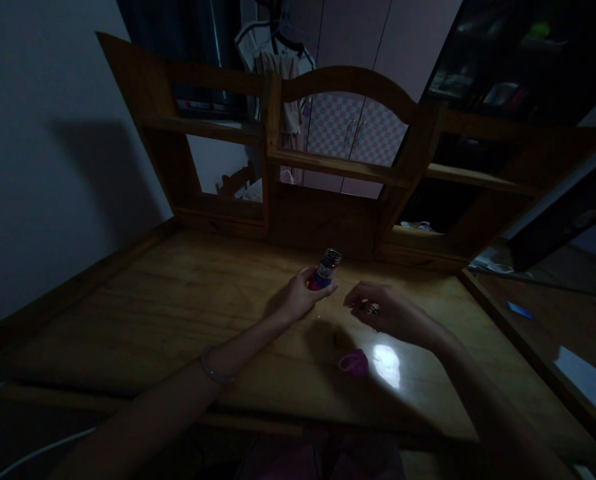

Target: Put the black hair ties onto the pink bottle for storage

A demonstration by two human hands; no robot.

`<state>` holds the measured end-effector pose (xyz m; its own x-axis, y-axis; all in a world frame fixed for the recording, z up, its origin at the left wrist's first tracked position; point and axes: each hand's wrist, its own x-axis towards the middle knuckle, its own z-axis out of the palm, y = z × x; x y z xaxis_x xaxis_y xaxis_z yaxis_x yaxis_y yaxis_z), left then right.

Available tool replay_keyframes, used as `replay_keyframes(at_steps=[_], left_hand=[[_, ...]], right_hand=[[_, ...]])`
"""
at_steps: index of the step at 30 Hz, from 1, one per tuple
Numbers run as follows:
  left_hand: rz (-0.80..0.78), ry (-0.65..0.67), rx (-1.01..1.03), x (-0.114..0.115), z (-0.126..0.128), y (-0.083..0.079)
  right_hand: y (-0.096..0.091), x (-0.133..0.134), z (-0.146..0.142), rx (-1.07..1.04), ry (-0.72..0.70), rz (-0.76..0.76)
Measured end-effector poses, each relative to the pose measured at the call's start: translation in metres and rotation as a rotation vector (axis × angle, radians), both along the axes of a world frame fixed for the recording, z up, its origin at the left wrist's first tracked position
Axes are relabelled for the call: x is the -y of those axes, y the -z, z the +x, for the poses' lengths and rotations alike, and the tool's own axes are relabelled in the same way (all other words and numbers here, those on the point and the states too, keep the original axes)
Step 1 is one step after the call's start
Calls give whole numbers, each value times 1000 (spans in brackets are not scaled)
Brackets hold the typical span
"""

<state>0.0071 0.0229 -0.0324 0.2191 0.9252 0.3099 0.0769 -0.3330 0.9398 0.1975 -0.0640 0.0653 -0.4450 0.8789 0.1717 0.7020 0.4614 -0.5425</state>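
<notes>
A: Which step was shown?
B: Steadying, it seemed: the left hand [298,298] gripped the jar [327,268] above the desk [178,300]; the right hand [389,311] curled nearby (its hold could not be told).
A: The next move called for?
B: Probably a firm left grip.

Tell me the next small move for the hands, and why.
I'd probably ease the right hand toward the top of the jar: the left hand grips the jar at a tilt, top end up, while the right hand hovers close by, apart from it. Whether the right hand holds anything is unclear.
</notes>
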Motion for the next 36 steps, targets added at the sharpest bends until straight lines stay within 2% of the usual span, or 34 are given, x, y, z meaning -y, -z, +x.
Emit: replay_keyframes(at_steps=[3, 6, 12, 16, 19, 21, 23, 26, 28, 30, 33, 36], left_hand=[[-25, 22, 4, -2, 0, -2], [-73, 74, 14, -2, -1, -4], [-190, 143, 66, -4, -1, 1], [-217, 158, 72, -5, -1, 2], [-257, 231, 119, -1, 0, -1], [-250, 293, 125, 4, 1, -3], [-204, 337, 92, 9, 2, -5], [-51, 359, -3, 14, 1, -7], [84, 349, -82, 14, -1, -8], [178, 310, -156, 12, -2, -9], [217, 256, -212, 10, -1, -8], [225, 241, -200, 9, -1, -6]], right_hand=[[15, 2, -9, 117, -211, -183], [21, -2, -22, 205, -311, -260], [28, -11, -33, 445, -250, -261], [30, -9, -32, 508, -207, -243], [18, -15, -12, 409, -128, -212], [1, -24, 10, 278, -39, -166], [-21, -37, 31, 164, 71, -53], [-52, -50, 46, 29, 119, 68], [-65, -52, 39, -1, 88, 100], [-70, -49, 24, -3, 42, 102], [-66, -42, 3, 29, -24, 100], [-59, -38, -5, 74, -66, 155]])
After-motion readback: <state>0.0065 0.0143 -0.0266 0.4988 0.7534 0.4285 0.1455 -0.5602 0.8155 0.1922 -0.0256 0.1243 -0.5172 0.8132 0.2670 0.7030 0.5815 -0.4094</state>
